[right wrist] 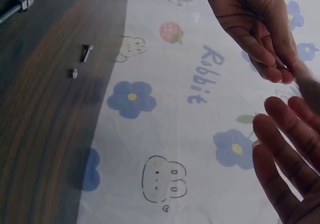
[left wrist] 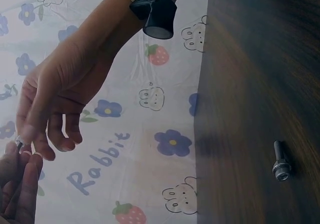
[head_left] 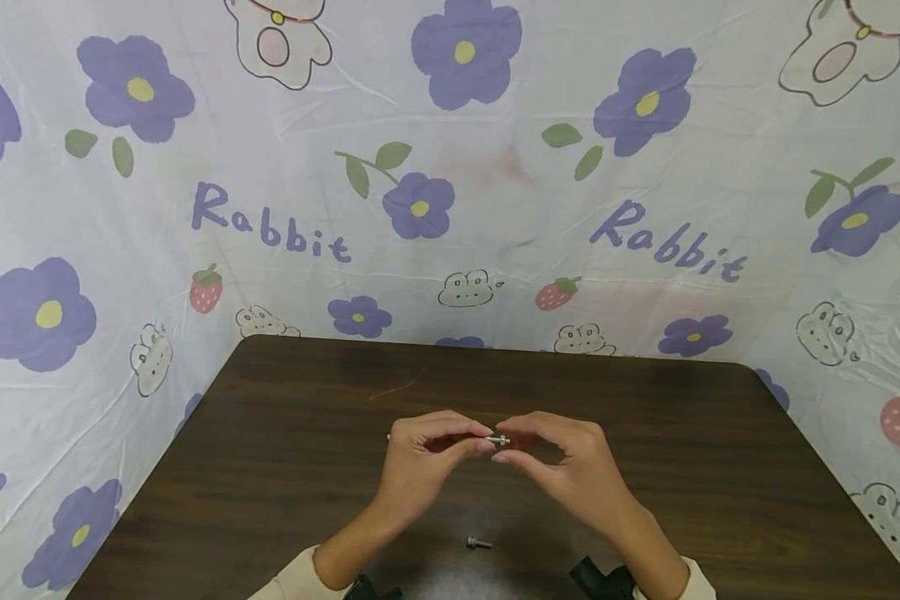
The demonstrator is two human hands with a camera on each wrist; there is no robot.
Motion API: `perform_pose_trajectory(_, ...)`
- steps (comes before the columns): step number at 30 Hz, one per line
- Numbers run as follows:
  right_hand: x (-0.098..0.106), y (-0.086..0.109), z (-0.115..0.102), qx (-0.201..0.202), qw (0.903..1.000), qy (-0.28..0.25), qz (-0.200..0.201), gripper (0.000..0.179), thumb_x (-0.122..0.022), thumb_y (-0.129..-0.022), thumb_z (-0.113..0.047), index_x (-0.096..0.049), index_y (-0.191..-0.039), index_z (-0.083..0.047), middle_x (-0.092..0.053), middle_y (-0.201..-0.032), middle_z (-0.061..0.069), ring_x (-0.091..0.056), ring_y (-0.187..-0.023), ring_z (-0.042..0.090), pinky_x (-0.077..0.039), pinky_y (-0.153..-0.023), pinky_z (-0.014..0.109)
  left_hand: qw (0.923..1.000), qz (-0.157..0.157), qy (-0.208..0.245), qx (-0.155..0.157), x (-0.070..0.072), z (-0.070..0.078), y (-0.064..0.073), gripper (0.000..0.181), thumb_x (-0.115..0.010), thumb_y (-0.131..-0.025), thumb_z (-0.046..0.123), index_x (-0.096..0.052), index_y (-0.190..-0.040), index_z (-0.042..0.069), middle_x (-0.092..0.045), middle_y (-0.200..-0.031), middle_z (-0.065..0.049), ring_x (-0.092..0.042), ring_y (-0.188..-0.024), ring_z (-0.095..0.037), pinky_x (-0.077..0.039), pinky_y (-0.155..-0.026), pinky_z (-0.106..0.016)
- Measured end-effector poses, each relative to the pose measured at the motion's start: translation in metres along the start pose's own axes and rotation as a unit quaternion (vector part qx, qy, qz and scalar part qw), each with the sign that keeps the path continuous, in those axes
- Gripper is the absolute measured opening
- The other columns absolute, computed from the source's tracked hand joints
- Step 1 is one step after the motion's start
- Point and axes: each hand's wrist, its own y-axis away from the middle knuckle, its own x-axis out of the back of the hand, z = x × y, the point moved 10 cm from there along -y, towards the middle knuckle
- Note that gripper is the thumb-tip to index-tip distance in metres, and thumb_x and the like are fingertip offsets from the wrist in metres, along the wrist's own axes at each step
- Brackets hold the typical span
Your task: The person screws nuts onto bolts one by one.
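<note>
Between its thumb and fingers, my left hand pinches a slim silver bolt, whose end with a nut-like collar sticks out to the right. The rest of the bolt is hidden by the fingers. My right hand is at that end, thumb and forefinger spread above and below the collar with a small gap in the head view. The right hand's other fingers are extended in the right wrist view. A darker bolt with washers lies on the table below the hands, also seen in the left wrist view.
The dark wooden table ends at a printed cloth behind and at the sides. In the right wrist view a small screw and a small round nut-like piece lie on the tabletop. Black wrist cameras sit on the forearms.
</note>
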Motion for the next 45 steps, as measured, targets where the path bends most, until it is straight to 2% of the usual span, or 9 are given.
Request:
perform_pose_trajectory(4, 0.002, -0.001, -0.005, 0.033, 0.9993, 0.01, 0.013, 0.039, -0.084, -0.073, 0.011, -0.076, -0.106, -0.007, -0.076, -0.097, 0.004, -0.073, -0.081, 0.015, -0.058, -0.07, 0.021, 0.9999, -0.001, 0.01, 0.001, 0.0, -0.001, 0.0, 0.009, -0.076, -0.087, -0.002, -0.078, -0.096, -0.001, -0.075, -0.09, -0.012, -0.074, -0.077, -0.023, -0.062, -0.068, -0.039)
perform_pose_trajectory(8, 0.002, -0.001, -0.009, 0.058, 0.998, 0.008, 0.021, 0.035, -0.084, -0.074, 0.01, -0.076, -0.104, -0.007, -0.076, -0.095, 0.003, -0.073, -0.083, 0.016, -0.059, -0.072, 0.025, 1.0, 0.0, 0.008, 0.003, 0.0, -0.001, 0.001, 0.009, -0.076, -0.087, -0.002, -0.078, -0.096, -0.001, -0.075, -0.09, -0.012, -0.074, -0.078, -0.022, -0.062, -0.069, -0.039)
perform_pose_trajectory(14, 0.001, 0.002, -0.009, 0.062, 0.9978, -0.001, 0.022, 0.017, -0.081, -0.086, -0.004, -0.077, -0.101, -0.01, -0.076, -0.094, 0.003, -0.074, -0.084, 0.017, -0.059, -0.078, 0.022, 1.0, -0.002, 0.0, 0.004, -0.001, -0.001, 0.003, 0.009, -0.076, -0.088, -0.001, -0.078, -0.096, 0.0, -0.075, -0.091, -0.011, -0.074, -0.078, -0.019, -0.062, -0.067, -0.039)
perform_pose_trajectory(18, 0.001, 0.002, -0.008, 0.061, 0.9978, -0.008, 0.022, 0.01, -0.078, -0.089, -0.006, -0.078, -0.098, -0.01, -0.076, -0.092, 0.002, -0.073, -0.083, 0.017, -0.059, -0.078, 0.023, 1.0, -0.006, 0.003, 0.0, -0.002, 0.0, 0.003, 0.009, -0.075, -0.088, -0.001, -0.078, -0.097, -0.001, -0.075, -0.091, -0.011, -0.074, -0.079, -0.02, -0.062, -0.068, -0.039)
perform_pose_trajectory(24, 0.0, 0.003, -0.003, 0.023, 0.9997, -0.004, 0.003, 0.018, -0.07, -0.092, 0.004, -0.078, -0.093, -0.012, -0.075, -0.088, 0.0, -0.072, -0.08, 0.013, -0.058, -0.074, 0.022, 0.9999, -0.006, 0.008, -0.003, -0.003, 0.001, 0.003, 0.009, -0.076, -0.087, -0.002, -0.078, -0.096, -0.001, -0.076, -0.09, -0.012, -0.074, -0.078, -0.022, -0.062, -0.069, -0.039)
perform_pose_trajectory(29, -0.001, 0.004, 0.002, -0.015, 0.9998, 0.011, -0.007, 0.021, -0.075, -0.088, 0.004, -0.077, -0.104, -0.009, -0.076, -0.095, 0.002, -0.073, -0.082, 0.013, -0.059, -0.074, 0.024, 1.0, -0.004, 0.008, 0.0, -0.003, 0.0, 0.003, 0.009, -0.075, -0.088, -0.002, -0.078, -0.097, -0.001, -0.075, -0.09, -0.012, -0.074, -0.079, -0.021, -0.062, -0.069, -0.039)
perform_pose_trajectory(34, 0.0, 0.003, -0.002, 0.009, 0.9999, 0.004, -0.003, 0.034, -0.081, -0.08, 0.006, -0.074, -0.112, -0.005, -0.076, -0.099, 0.007, -0.074, -0.083, 0.017, -0.06, -0.071, 0.026, 0.9999, -0.002, 0.01, -0.001, -0.002, 0.0, 0.003, 0.01, -0.075, -0.088, -0.002, -0.078, -0.097, -0.001, -0.075, -0.091, -0.013, -0.074, -0.079, -0.022, -0.062, -0.069, -0.04)
perform_pose_trajectory(41, 0.001, 0.001, -0.008, 0.047, 0.9988, 0.007, 0.008, 0.024, -0.081, -0.084, 0.002, -0.076, -0.105, -0.007, -0.076, -0.096, 0.005, -0.074, -0.084, 0.017, -0.059, -0.075, 0.024, 0.9999, -0.002, 0.016, 0.003, -0.002, 0.0, 0.002, 0.01, -0.075, -0.088, -0.003, -0.078, -0.097, -0.002, -0.075, -0.092, -0.013, -0.075, -0.079, -0.024, -0.062, -0.069, -0.041)
perform_pose_trajectory(45, 0.001, 0.0, -0.009, 0.048, 0.9988, 0.008, 0.007, 0.018, -0.079, -0.086, -0.001, -0.077, -0.102, -0.009, -0.076, -0.095, 0.003, -0.074, -0.084, 0.017, -0.059, -0.078, 0.023, 0.9999, -0.001, 0.015, 0.004, -0.001, 0.001, 0.001, 0.01, -0.076, -0.087, -0.002, -0.078, -0.097, -0.002, -0.075, -0.09, -0.013, -0.074, -0.077, -0.029, -0.062, -0.068, -0.041)
